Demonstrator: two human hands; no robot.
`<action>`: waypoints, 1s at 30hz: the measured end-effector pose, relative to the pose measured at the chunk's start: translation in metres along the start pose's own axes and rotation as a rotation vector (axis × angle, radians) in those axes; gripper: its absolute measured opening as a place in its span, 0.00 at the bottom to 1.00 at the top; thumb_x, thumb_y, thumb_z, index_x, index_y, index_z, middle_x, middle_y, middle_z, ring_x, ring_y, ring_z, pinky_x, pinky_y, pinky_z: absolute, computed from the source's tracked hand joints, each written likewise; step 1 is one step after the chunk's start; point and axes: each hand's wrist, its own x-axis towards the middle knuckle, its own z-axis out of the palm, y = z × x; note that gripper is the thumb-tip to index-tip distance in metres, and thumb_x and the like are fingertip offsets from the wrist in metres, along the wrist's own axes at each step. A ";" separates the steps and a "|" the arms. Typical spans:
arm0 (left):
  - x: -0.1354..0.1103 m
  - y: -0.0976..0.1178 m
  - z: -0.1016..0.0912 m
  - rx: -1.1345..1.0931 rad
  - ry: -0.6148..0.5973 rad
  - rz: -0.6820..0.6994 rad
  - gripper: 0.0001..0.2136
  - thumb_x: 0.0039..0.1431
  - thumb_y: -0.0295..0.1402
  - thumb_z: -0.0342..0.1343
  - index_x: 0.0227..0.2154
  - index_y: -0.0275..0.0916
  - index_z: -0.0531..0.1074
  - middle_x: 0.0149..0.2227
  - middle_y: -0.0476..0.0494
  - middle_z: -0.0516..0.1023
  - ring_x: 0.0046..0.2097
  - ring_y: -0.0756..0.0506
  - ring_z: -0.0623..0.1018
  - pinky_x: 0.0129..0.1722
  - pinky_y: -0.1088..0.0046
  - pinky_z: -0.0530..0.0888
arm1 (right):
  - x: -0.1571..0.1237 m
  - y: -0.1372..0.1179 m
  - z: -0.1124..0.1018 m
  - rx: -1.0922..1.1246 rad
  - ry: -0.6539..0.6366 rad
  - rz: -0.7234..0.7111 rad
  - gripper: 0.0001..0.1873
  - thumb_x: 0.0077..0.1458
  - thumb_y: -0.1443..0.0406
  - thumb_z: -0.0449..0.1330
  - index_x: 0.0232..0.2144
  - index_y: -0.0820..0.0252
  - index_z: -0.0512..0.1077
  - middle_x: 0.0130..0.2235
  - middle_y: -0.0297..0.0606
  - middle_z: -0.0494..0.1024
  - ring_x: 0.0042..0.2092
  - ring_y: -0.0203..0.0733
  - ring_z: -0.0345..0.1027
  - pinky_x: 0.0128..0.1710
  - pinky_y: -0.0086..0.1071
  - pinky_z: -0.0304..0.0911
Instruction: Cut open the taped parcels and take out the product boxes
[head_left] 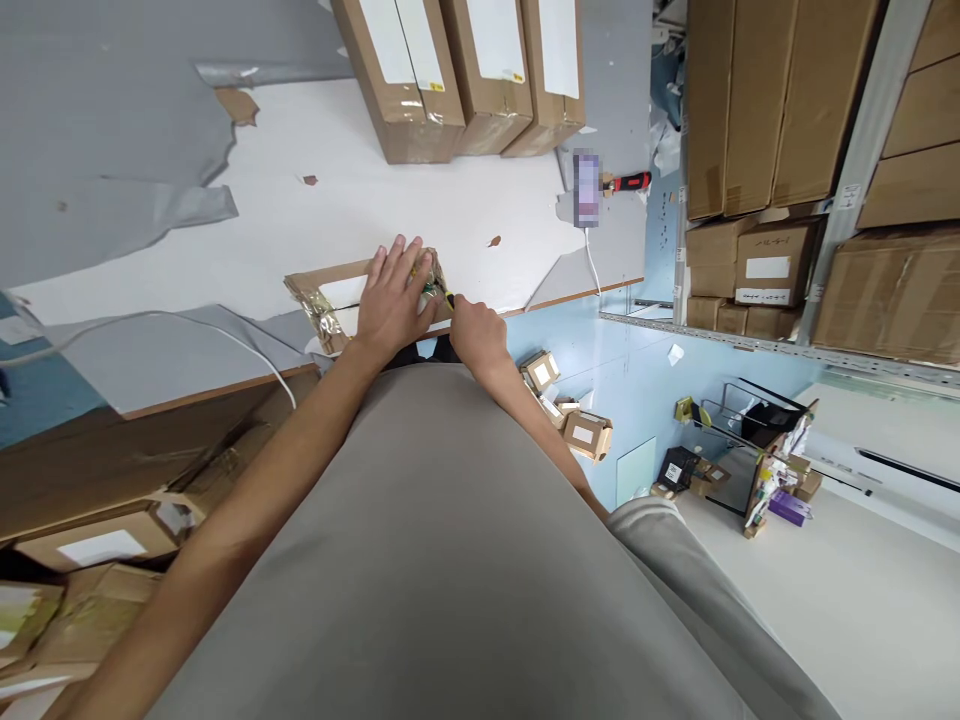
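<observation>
A small cardboard box (346, 270) with a white label and shiny clear tape lies at the table's near edge. My left hand (394, 300) rests flat on top of it, fingers stretched out. Something crumpled and shiny with a bit of green shows beside those fingers, at the box's right end. Close by, my right hand (478, 332) is closed around a yellow-and-black utility knife (450, 299). Only a short piece of the knife shows; its blade and most of its handle are hidden.
Three tall cardboard boxes (424, 130) stand at the table's far side. A phone (587, 188) on a white cable and a red-and-black handled tool (631, 182) lie to the right. Shelves of cartons (892, 300) stand farther right. Small boxes (589, 434) sit below the table edge.
</observation>
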 end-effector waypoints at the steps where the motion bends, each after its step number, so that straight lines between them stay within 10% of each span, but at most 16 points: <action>1: 0.000 0.000 0.000 0.000 -0.002 -0.001 0.38 0.80 0.55 0.53 0.84 0.44 0.61 0.85 0.27 0.62 0.88 0.23 0.55 0.85 0.27 0.47 | -0.002 0.000 0.000 -0.006 -0.002 0.006 0.20 0.83 0.72 0.49 0.66 0.62 0.76 0.58 0.60 0.87 0.63 0.60 0.85 0.61 0.47 0.81; 11: -0.004 0.000 -0.001 0.044 -0.039 0.011 0.49 0.69 0.65 0.61 0.84 0.44 0.61 0.86 0.25 0.59 0.88 0.18 0.52 0.84 0.23 0.46 | 0.000 0.031 -0.008 0.033 -0.092 -0.067 0.17 0.84 0.66 0.54 0.62 0.59 0.80 0.59 0.56 0.88 0.62 0.60 0.84 0.60 0.46 0.79; 18: 0.009 0.020 0.004 0.129 -0.062 -0.099 0.54 0.66 0.65 0.60 0.81 0.25 0.63 0.81 0.17 0.66 0.85 0.12 0.56 0.83 0.21 0.47 | -0.009 0.096 0.005 0.327 0.025 -0.089 0.20 0.84 0.59 0.56 0.70 0.47 0.79 0.51 0.43 0.93 0.53 0.57 0.88 0.57 0.43 0.80; 23: 0.017 0.045 -0.025 0.198 -0.038 -0.072 0.61 0.58 0.47 0.74 0.88 0.36 0.49 0.77 0.17 0.67 0.80 0.13 0.67 0.81 0.23 0.60 | 0.025 0.142 0.012 0.616 0.157 -0.019 0.23 0.86 0.55 0.53 0.73 0.50 0.75 0.52 0.41 0.93 0.40 0.47 0.88 0.55 0.41 0.82; 30: 0.004 0.064 -0.042 0.170 -0.013 -0.111 0.62 0.61 0.56 0.76 0.89 0.48 0.47 0.79 0.24 0.61 0.80 0.17 0.68 0.76 0.35 0.75 | 0.074 0.186 0.002 0.903 0.282 -0.032 0.21 0.86 0.57 0.49 0.69 0.56 0.72 0.58 0.43 0.90 0.32 0.37 0.84 0.45 0.35 0.84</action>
